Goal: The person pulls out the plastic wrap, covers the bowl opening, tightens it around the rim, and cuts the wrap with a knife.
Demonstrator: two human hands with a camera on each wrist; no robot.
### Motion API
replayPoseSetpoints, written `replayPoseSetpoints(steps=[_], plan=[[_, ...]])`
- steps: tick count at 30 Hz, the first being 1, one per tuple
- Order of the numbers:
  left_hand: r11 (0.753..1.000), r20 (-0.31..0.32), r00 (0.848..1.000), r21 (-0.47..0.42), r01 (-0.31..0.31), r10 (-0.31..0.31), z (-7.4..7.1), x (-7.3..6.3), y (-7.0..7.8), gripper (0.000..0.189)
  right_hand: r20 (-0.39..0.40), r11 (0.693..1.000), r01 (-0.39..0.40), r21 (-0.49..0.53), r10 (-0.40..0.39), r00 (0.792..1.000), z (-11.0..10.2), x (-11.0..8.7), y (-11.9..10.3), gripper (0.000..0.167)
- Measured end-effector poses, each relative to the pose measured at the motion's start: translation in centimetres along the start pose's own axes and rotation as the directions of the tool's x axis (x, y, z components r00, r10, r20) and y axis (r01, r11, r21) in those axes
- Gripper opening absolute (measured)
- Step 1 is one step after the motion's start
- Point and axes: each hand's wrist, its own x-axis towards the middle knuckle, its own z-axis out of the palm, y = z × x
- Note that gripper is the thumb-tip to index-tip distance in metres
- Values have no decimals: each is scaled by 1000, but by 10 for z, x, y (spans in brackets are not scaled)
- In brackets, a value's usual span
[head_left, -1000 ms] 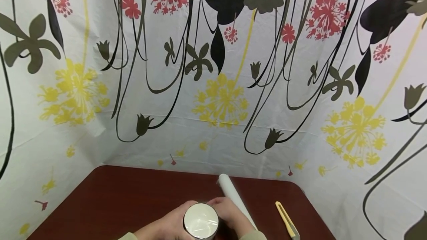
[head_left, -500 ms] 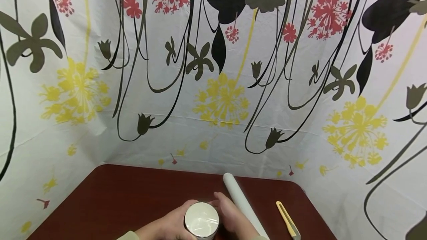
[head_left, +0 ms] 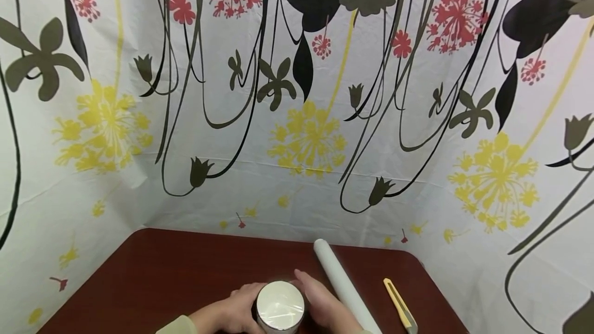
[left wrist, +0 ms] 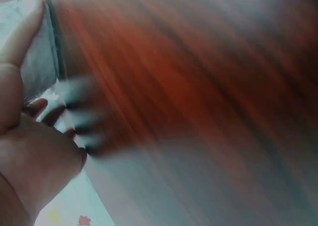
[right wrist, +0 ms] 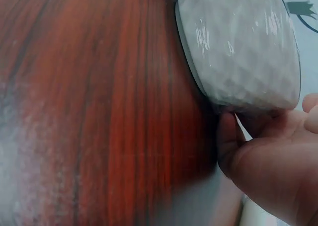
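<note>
A round white container (head_left: 280, 305) with a smooth pale top stands near the table's front edge. In the right wrist view its side shows a quilted, glossy surface like clear film over a white wall. My left hand (head_left: 236, 309) grips it from the left, and in the left wrist view the thumb (left wrist: 25, 42) lies along its side. On the right, my right hand (head_left: 320, 300) is held against the container with fingers extended, the fingertips partly hidden behind it. A long white roll (head_left: 345, 285) lies just right of that hand.
A yellow box cutter (head_left: 399, 304) lies toward the right edge of the dark red-brown wooden table (head_left: 195, 262). A white curtain (head_left: 241, 179) printed with flowers and vines hangs around the back and sides.
The right hand has loosened, its fingers straightening and shifting slightly right. The white roll beside it has slid to the right. The container has stayed in place, with the left hand round it.
</note>
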Motion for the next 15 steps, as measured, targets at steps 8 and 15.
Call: replayPoseSetpoints(steps=[8, 15], plan=[[985, -69, 994, 154, -76, 87, 5, 12, -26, 97, -51, 1000, 9, -6, -10, 999, 6, -1, -2, 78], [981, -39, 994, 172, -91, 99, 2, 18, -33, 95, -54, 1000, 10, 9, -9, 999, 8, -1, 1, 77]])
